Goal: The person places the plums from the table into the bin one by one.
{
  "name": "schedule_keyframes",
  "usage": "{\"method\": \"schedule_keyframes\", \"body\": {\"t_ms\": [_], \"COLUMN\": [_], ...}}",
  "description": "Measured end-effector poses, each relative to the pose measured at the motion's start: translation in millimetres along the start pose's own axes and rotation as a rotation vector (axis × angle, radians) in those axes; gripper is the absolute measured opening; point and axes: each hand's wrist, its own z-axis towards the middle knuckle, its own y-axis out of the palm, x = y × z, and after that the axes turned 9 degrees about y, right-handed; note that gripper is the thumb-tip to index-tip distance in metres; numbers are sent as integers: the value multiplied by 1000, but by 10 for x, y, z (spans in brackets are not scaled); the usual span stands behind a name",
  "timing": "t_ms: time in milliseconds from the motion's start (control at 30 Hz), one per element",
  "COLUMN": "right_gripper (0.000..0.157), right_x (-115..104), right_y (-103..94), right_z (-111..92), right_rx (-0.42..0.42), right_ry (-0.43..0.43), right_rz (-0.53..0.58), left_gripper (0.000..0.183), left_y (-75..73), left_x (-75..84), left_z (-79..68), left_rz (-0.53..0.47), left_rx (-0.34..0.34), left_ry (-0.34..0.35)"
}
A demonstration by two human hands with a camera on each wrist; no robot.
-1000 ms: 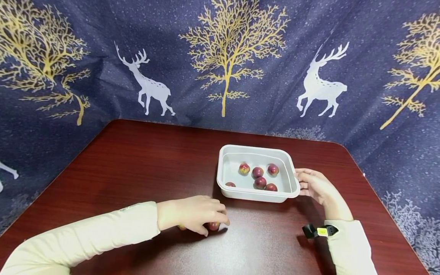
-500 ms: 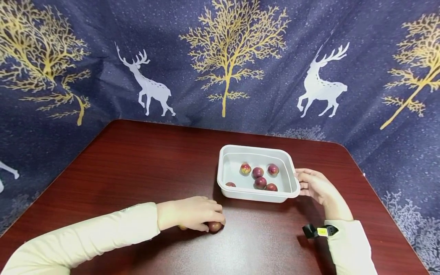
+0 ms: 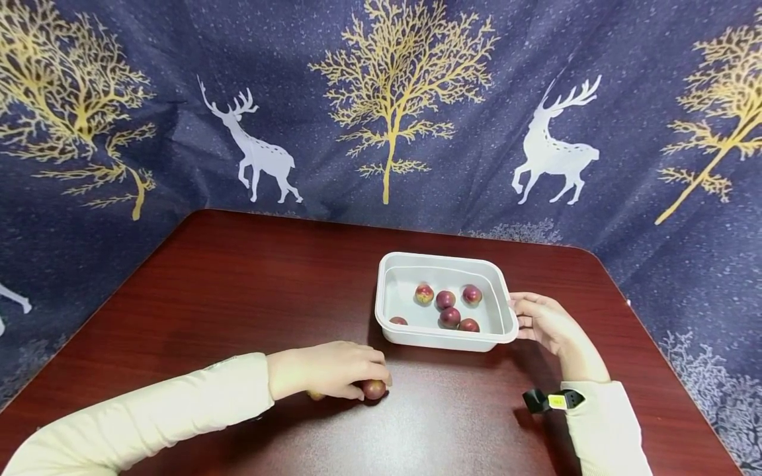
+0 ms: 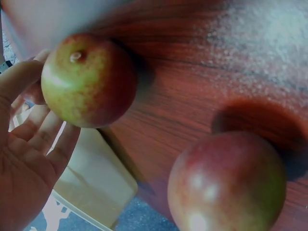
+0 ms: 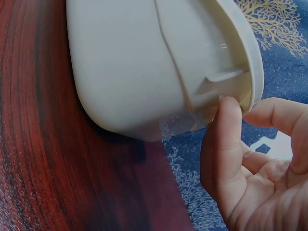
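My left hand [image 3: 342,370] curls over a reddish plum [image 3: 374,390] on the table, thumb on one side and fingers on the other. That plum [image 4: 33,94] shows only partly between thumb and fingers in the left wrist view. A yellow-green and red plum [image 4: 89,79] sits nearer the wrist camera, and another plum [image 4: 226,183] lies nearer still. From the head, only a yellow bit of a plum [image 3: 315,395] shows beneath the wrist. My right hand [image 3: 544,324] holds the right end of a white plastic tub [image 3: 440,338], fingers at its rim and side wall.
Several plums [image 3: 449,317] lie inside the tub, one partly hidden by its near left wall. The dark red wooden table [image 3: 268,277] ends at a blue cloth backdrop [image 3: 333,178] printed with trees and deer. A black strap hangs at the right wrist.
The left fingers have drawn in slightly around the plum, which shows a little more now. One plum in the tub has shifted slightly. The right hand stays at the tub.
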Motion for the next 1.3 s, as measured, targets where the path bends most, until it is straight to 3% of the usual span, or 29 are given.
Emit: {"method": "schedule_keyframes", "body": {"t_ms": [167,400,667,800,1300], "right_gripper": [24,25,26,25,26], "right_x": [1,2,9,13,10], "right_y": [5,6,-4,-8,-12], "right_z": [2,4,11,15,17], "right_rx": [9,13,4,9,4], "right_ry": [3,12,7,9,5], "right_rz": [-8,-7,0,-9,-6], "left_gripper": [35,36,38,38,41], "left_y": [-13,19,28,25,-45], "left_x": [8,-30,-40,-48,-36], "left_z": [-6,-8,0,2,31], "left_rz": [-91,-251,-691,-828,-1032], "left_rx": [9,46,126,124,167], "left_ry": [-28,0,-92,-106,-107]}}
